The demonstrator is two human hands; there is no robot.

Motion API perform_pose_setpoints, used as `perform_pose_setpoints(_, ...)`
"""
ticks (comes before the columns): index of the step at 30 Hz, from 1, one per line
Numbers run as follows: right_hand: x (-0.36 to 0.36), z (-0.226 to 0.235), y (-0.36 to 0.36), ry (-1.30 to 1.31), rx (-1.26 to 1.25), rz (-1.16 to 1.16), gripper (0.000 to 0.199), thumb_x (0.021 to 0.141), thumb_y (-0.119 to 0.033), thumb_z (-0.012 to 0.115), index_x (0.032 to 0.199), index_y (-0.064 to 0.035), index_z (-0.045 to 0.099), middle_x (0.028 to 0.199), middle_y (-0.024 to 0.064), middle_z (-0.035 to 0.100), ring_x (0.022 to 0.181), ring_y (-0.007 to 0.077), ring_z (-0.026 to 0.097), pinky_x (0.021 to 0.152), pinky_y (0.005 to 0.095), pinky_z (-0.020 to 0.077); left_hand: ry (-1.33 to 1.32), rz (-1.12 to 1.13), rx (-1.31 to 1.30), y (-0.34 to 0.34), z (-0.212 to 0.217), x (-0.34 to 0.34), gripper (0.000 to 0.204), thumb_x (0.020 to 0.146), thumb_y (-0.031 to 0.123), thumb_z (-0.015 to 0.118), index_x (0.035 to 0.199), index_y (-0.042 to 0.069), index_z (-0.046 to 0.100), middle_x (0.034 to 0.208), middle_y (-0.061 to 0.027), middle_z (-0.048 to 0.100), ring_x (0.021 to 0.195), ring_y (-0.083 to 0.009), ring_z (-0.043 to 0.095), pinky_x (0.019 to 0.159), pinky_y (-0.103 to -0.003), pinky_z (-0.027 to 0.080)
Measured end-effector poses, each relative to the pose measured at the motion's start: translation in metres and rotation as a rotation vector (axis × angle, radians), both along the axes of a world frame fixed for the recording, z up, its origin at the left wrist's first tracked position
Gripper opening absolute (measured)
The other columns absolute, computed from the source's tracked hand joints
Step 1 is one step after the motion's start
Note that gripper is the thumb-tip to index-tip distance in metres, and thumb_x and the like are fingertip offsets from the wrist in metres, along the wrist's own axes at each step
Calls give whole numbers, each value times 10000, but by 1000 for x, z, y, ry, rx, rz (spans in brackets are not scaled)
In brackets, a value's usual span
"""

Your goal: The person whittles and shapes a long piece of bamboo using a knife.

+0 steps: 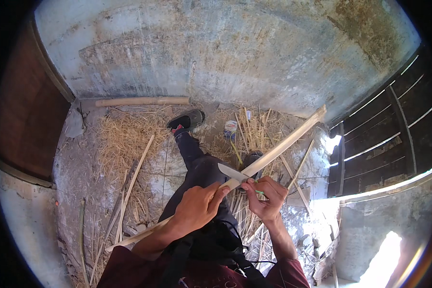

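Observation:
A long, pale strip of split bamboo (pixel 285 144) slants across my lap, its wide end up at the far right and its thin end passing under my left forearm. My left hand (pixel 199 204) is closed around its middle, thumb on top. My right hand (pixel 266 197) grips a knife (pixel 233 173), whose bare blade lies across the bamboo just beyond my left thumb and points to the left. A bit of green shows at the knife's handle; my fingers hide the rest.
Heaps of shavings (pixel 129 139) and loose strips (pixel 134 187) litter the floor. A round bamboo pole (pixel 141 101) lies along the stained wall (pixel 201 57). My shoe (pixel 187 120) is ahead, with a small white packet (pixel 230 127) to its right. Dark slatted boards (pixel 379 129) stand right.

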State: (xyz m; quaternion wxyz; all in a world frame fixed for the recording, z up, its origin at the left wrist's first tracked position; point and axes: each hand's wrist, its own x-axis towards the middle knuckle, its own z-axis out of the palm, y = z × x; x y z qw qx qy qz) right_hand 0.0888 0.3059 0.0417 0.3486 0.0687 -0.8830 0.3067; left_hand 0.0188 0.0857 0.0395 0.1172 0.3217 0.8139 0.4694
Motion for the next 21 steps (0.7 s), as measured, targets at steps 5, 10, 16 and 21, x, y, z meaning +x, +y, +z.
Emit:
perform_pose_setpoints(5,-7,-3,5,107,0,-46,191,767,-83,945,784,-70,755,686,62,671,506,201,609,464,322,430,53,21,1,-2,-2,0,358,1145,344,550,977,48,659,578,-197,573,551,-445,630,511,-541,466)
perform_pose_setpoints(10,-4,0,10,45,23,-35,229,793,9,918,790,5,689,709,145,716,580,241,686,539,316,498,62,27,-24,-3,-2,0,356,1144,345,552,971,52,657,576,-191,575,551,-440,635,508,-539,471)
perform_pose_setpoints(16,-14,-5,18,117,-48,-96,207,770,-87,952,764,-56,747,701,78,690,540,219,652,499,318,464,92,41,-16,-6,-4,-2,361,1146,340,552,940,55,632,564,-185,563,528,-431,620,497,-534,462)
perform_pose_setpoints(21,-20,-6,24,133,7,-82,191,765,-81,946,778,-56,757,699,81,687,549,226,662,505,320,473,102,48,-12,-9,-6,-3,343,1143,321,563,931,58,622,557,-179,552,521,-423,616,493,-533,458)
